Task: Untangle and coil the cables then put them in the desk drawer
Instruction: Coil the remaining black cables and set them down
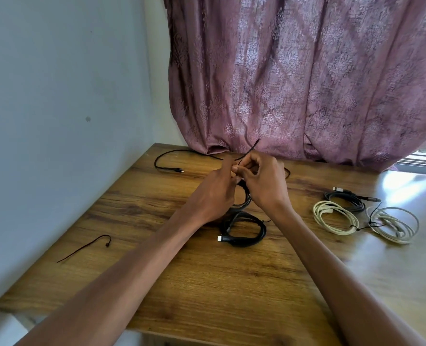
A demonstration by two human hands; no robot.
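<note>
Black thin cable [244,156] sits pinched between my left hand [213,196] and right hand [264,183], raised to bind its hanging coil.

The surface [207,283] is wood-grain, brown and streaked, with a soft sheen that turns to bright glare at its right edge. The curtain [294,83] is woven cloth, mauve, with a raised damask pattern and a faint lustre. The wall [57,96] is painted, matt and smooth apart from a few marks. The black cable coil [246,233] looks like smooth, slightly glossy plastic with a pale plug. The cream cable coil [335,217] is matt plastic; the grey cable coil [346,198] ends in a shiny metal plug
</note>
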